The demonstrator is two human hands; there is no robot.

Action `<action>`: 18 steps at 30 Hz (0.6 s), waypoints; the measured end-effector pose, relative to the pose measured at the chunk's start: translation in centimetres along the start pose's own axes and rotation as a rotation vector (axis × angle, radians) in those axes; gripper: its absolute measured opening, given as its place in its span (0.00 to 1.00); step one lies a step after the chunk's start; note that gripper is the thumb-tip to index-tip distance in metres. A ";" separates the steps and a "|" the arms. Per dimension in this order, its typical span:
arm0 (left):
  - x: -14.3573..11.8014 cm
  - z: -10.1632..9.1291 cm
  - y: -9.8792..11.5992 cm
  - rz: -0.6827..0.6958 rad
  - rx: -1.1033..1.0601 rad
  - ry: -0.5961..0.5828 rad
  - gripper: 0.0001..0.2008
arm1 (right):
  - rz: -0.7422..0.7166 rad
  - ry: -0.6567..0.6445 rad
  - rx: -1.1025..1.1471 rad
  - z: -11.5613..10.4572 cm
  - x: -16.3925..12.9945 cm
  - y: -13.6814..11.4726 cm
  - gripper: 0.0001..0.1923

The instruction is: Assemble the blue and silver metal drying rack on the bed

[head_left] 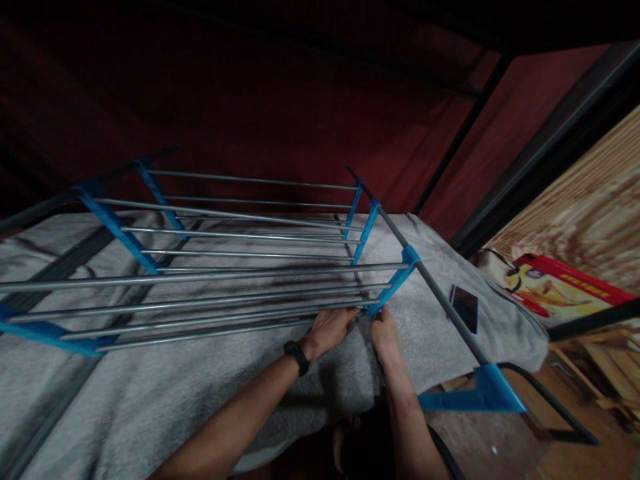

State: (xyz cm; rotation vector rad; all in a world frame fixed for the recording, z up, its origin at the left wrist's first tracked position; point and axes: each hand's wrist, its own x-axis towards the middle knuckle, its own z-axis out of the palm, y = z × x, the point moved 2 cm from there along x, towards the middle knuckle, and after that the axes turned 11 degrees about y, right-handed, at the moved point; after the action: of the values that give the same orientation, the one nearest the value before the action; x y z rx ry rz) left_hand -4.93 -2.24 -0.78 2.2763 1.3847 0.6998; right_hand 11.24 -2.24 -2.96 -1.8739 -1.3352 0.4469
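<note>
A metal rack with silver rods (200, 313) and blue plastic side brackets (395, 283) lies on its side across a grey blanket (150, 393). My left hand (331, 330), with a black watch on the wrist, grips the end of the nearest silver rod. My right hand (384, 330) holds the lower tip of the blue bracket right where that rod meets it. The two hands are almost touching.
A dark phone (465, 308) lies on the blanket to the right, beyond the rack's grey side pole (440, 297). A red and yellow box (560, 293) sits further right. A blue foot piece (487, 393) hangs over the bed edge. Dark bed-frame bars stand behind.
</note>
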 end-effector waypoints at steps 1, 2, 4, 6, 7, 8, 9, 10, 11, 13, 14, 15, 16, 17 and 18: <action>0.0 0.1 0.0 0.003 -0.004 0.002 0.29 | 0.028 0.004 0.012 -0.1 -0.1 -0.2 0.28; 0.0 0.1 -0.1 0.007 -0.008 0.005 0.28 | 0.057 0.001 0.012 -0.2 -0.2 -0.5 0.28; 0.0 0.3 -0.2 0.016 -0.013 0.012 0.26 | 0.094 -0.008 -0.034 -0.3 -0.4 -0.9 0.28; 0.0 0.6 -0.3 0.014 -0.006 0.012 0.25 | 0.122 -0.017 -0.087 -0.4 -0.6 -1.3 0.27; 0.0 0.7 -0.3 0.009 0.004 0.010 0.24 | 0.133 -0.022 -0.107 -0.4 -0.6 -1.4 0.27; 0.0 0.8 -0.3 0.006 0.015 0.011 0.24 | 0.139 -0.027 -0.119 -0.5 -0.7 -1.4 0.26; -0.1 0.8 -0.3 0.012 0.025 0.014 0.25 | 0.140 -0.032 -0.125 -0.5 -0.7 -1.4 0.26; -0.1 0.9 -0.2 0.027 0.031 0.021 0.25 | 0.140 -0.037 -0.126 -0.6 -0.6 -1.2 0.26; -0.2 0.9 -0.1 0.047 0.034 0.027 0.26 | 0.137 -0.044 -0.126 -0.6 -0.5 -1.0 0.26; -0.5 1.0 0.0 0.083 0.038 0.026 0.26 | 0.128 -0.065 -0.113 -0.5 -0.2 -0.4 0.26; -0.7 1.0 0.1 0.092 0.043 0.021 0.25 | 0.125 -0.072 -0.099 -0.4 0.1 0.0 0.27; -1.2 1.0 0.1 0.092 0.052 0.022 0.24 | 0.128 -0.073 -0.078 -0.2 0.4 0.4 0.27; -1.8 0.8 0.1 0.090 0.066 0.035 0.23 | 0.132 -0.065 -0.059 0.0 0.7 0.6 0.27; -2.6 0.5 0.1 0.091 0.081 0.063 0.23 | 0.140 -0.054 -0.045 0.1 0.9 0.9 0.27; -3.7 0.1 0.0 0.094 0.097 0.100 0.23 | 0.139 -0.041 -0.034 0.3 1.1 1.0 0.27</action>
State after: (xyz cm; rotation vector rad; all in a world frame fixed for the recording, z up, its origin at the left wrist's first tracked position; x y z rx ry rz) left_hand -6.35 -5.50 -1.63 2.4249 1.3919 0.8029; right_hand 12.10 -1.23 -3.74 -2.0032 -1.2513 0.5397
